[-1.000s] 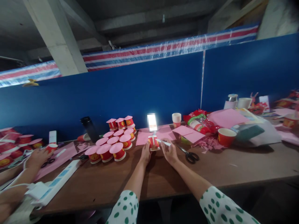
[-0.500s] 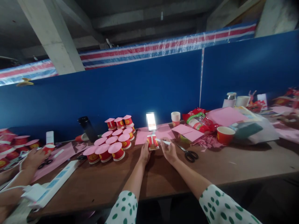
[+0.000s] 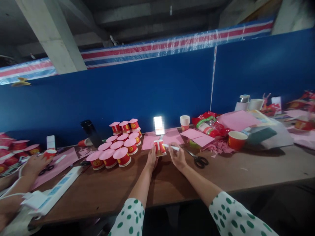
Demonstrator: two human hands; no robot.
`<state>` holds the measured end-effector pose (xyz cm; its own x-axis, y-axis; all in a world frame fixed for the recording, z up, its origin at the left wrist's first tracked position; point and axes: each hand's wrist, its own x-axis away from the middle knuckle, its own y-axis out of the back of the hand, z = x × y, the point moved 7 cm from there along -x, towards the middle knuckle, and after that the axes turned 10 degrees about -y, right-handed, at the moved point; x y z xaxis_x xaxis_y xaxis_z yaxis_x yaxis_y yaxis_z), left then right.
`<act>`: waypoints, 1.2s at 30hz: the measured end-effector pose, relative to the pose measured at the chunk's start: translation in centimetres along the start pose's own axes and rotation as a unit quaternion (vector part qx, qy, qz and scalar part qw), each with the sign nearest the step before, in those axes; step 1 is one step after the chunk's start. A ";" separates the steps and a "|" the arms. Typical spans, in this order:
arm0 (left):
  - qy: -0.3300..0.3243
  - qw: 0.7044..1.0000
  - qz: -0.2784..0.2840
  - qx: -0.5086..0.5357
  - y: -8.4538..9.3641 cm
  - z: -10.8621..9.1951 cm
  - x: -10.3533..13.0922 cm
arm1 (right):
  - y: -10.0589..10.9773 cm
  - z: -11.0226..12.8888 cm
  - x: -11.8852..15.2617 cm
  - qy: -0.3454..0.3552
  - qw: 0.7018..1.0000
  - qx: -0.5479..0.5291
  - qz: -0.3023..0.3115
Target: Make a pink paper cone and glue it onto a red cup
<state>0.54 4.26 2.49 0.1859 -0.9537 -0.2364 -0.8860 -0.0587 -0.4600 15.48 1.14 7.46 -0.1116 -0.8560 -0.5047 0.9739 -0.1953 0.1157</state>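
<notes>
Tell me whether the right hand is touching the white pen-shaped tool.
Touching. The head view shows the right hand gripping the white pen-shaped tool, its narrow end sticking out toward the red cup.

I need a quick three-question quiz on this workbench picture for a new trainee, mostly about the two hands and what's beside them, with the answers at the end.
1. Multiple choice: what does the right hand hold?
A) a power strip
B) a white pen-like tool
C) a black flask

2. True or false: the black-handled scissors lie on the table to the right of the right hand.

3. Fill in the blank: the left hand holds a red-and-white ____.

Key: 1. B; 2. true; 3. cup.
</notes>
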 end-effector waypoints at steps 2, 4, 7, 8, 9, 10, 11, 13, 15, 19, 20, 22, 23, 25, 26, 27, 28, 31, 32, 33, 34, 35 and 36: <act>0.002 1.000 -0.001 -0.011 0.0 0.0 0.0 | 0.0 0.0 0.0 0.001 1.000 -0.001 0.003; 0.009 1.000 -0.001 -0.029 0.0 0.0 0.1 | 0.0 0.1 0.0 0.005 1.000 -0.004 0.001; 0.014 0.999 -0.002 -0.045 0.1 -0.1 0.2 | 0.1 0.3 0.0 0.013 1.000 -0.002 -0.012; 0.014 0.999 0.001 -0.045 0.0 -0.1 0.2 | 0.1 0.3 0.0 0.014 1.000 0.001 -0.016; 0.013 0.999 0.003 -0.044 -0.1 -0.1 0.3 | 0.1 0.3 0.0 0.014 1.000 0.003 -0.017; 0.012 0.999 0.006 -0.041 -0.1 -0.2 0.3 | 0.1 0.3 0.0 0.013 1.000 0.005 -0.015; 0.012 0.999 0.011 -0.038 -0.2 -0.2 0.3 | 0.1 0.3 0.0 0.012 1.000 0.007 -0.013; 0.013 0.999 0.017 -0.034 -0.3 -0.3 0.3 | 0.0 0.4 0.0 0.011 1.000 0.012 -0.006; 0.011 0.999 0.019 -0.033 -0.3 -0.3 0.3 | 0.0 0.5 0.0 0.012 1.000 0.021 0.000; 0.008 0.999 0.024 -0.021 -0.3 -0.2 0.2 | 0.0 0.8 0.1 0.017 1.000 0.025 0.005; 0.008 0.999 0.026 -0.017 -0.3 -0.2 0.2 | 0.0 0.8 0.1 0.018 1.000 0.022 0.006; 0.006 1.000 0.022 -0.013 -0.2 -0.1 0.1 | -0.1 0.7 0.0 0.015 1.000 0.016 0.008; 0.006 1.000 0.017 -0.015 -0.1 0.0 0.1 | -0.1 0.7 0.0 0.013 1.000 0.014 0.012; 0.008 1.000 0.009 -0.019 0.1 0.1 0.1 | -0.3 0.5 0.1 0.006 1.000 0.008 0.018; 0.009 1.000 0.008 -0.020 0.1 0.1 0.1 | -0.3 0.5 0.1 0.004 1.000 0.004 0.020; 0.011 1.000 0.009 -0.020 0.2 0.2 0.1 | -0.3 0.4 0.1 0.003 1.000 0.000 0.021; 0.012 1.000 0.008 -0.020 0.2 0.2 0.1 | -0.3 0.4 0.1 0.003 1.000 -0.004 0.019; 0.012 1.000 -0.002 -0.023 0.4 0.4 0.0 | -0.1 0.5 0.1 0.007 1.000 -0.007 0.008; 0.010 1.000 -0.006 -0.025 0.5 0.4 -0.1 | -0.1 0.5 0.1 0.009 1.000 -0.006 0.004; 0.009 1.000 -0.010 -0.027 0.5 0.4 -0.1 | 0.0 0.5 0.1 0.010 1.000 -0.005 0.000; 0.009 1.000 -0.009 -0.028 0.5 0.4 -0.1 | 0.0 0.5 0.1 0.011 1.000 -0.005 -0.001; 0.010 1.000 -0.004 -0.029 0.4 0.3 -0.1 | 0.0 0.5 0.1 0.011 1.000 -0.005 -0.001; 0.009 1.000 0.002 -0.028 0.3 0.3 0.0 | 0.0 0.5 0.0 0.011 1.000 -0.004 0.000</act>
<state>0.38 4.35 2.09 0.1746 -0.9593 -0.2221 -0.9092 -0.0705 -0.4103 15.34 0.88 7.83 -0.1074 -0.8455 -0.5230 0.9754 -0.1913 0.1091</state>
